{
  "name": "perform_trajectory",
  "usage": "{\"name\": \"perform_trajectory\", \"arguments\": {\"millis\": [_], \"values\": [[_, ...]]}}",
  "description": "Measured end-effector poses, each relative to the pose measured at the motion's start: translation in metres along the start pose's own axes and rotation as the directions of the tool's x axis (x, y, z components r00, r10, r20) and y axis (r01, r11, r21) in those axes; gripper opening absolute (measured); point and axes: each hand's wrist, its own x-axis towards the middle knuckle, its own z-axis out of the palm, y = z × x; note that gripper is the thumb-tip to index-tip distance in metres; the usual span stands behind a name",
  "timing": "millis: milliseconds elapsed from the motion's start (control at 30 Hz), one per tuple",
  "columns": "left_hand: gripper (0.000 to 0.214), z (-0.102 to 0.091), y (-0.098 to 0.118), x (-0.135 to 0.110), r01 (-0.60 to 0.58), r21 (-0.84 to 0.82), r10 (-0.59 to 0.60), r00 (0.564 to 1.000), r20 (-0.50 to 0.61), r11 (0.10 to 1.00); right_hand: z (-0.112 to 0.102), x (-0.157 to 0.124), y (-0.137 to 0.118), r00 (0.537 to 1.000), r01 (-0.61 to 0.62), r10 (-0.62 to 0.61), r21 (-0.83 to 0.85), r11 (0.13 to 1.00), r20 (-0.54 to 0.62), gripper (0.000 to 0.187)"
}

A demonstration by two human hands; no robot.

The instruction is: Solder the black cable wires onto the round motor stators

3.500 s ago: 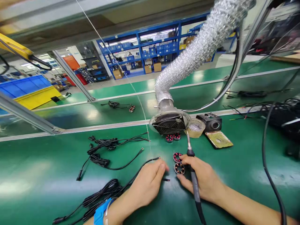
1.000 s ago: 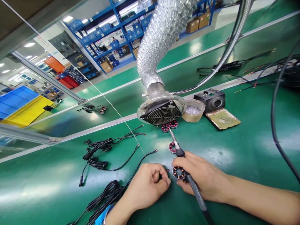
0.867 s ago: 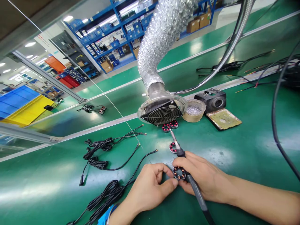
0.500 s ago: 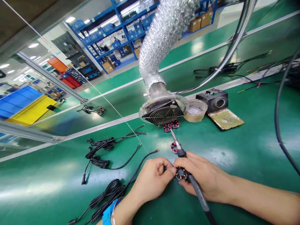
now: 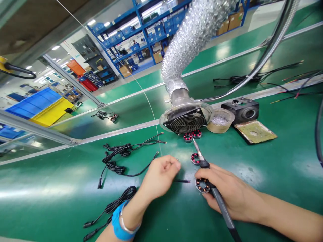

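Observation:
My right hand (image 5: 229, 190) is closed round a soldering iron (image 5: 222, 205), its metal tip pointing away toward the fan. The same hand also pinches a small ring-shaped motor stator (image 5: 202, 185) with copper windings. My left hand (image 5: 161, 176), with a blue wristband, is closed in a pinch left of the stator and apart from it. A thin pale solder wire (image 5: 154, 114) hangs from above and runs down to this hand; its end is hard to make out. A black cable end (image 5: 185, 181) shows below the left fingers. Three red-wound stators (image 5: 195, 158) lie beyond the iron.
A fume extractor fan (image 5: 186, 121) on a foil duct (image 5: 181, 50) stands ahead. Right of it are a round tub (image 5: 220, 121), a black iron stand (image 5: 242, 109) and a yellowish sponge pad (image 5: 256, 131). Coiled black cables (image 5: 116, 168) lie to the left on the green bench.
My left hand has moved up and away from the stator, and the hanging wire now bows. The right hand still holds the iron and the stator. The view has shifted.

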Motion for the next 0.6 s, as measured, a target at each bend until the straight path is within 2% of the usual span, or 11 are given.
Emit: {"name": "perform_trajectory", "arguments": {"millis": [100, 167, 233, 367, 600], "values": [[0.031, -0.033, 0.000, -0.004, 0.030, 0.290, 0.014, 0.989, -0.147, 0.957, -0.004, -0.001, 0.003, 1.000, 0.005, -0.006, -0.031, 1.000, -0.021, 0.043], [0.027, -0.046, -0.002, -0.007, 0.073, 0.507, 0.001, 0.990, -0.144, 0.859, -0.006, -0.002, 0.006, 0.999, 0.010, -0.013, -0.054, 0.999, -0.048, 0.044], [0.022, -0.048, -0.006, -0.008, 0.075, 0.633, -0.019, 0.995, -0.095, 0.770, -0.006, -0.003, 0.009, 0.997, 0.014, -0.019, -0.073, 0.997, -0.068, 0.045], [0.013, -0.045, -0.014, -0.008, 0.048, 0.725, 0.001, 0.998, -0.067, 0.687, -0.005, -0.005, 0.016, 0.997, 0.013, -0.021, -0.097, 0.995, -0.076, 0.045], [0.023, -0.052, -0.010, -0.014, 0.039, 0.717, -0.042, 0.999, -0.013, 0.696, 0.002, -0.015, 0.029, 0.998, -0.007, -0.004, -0.178, 0.984, -0.064, 0.042]]}}
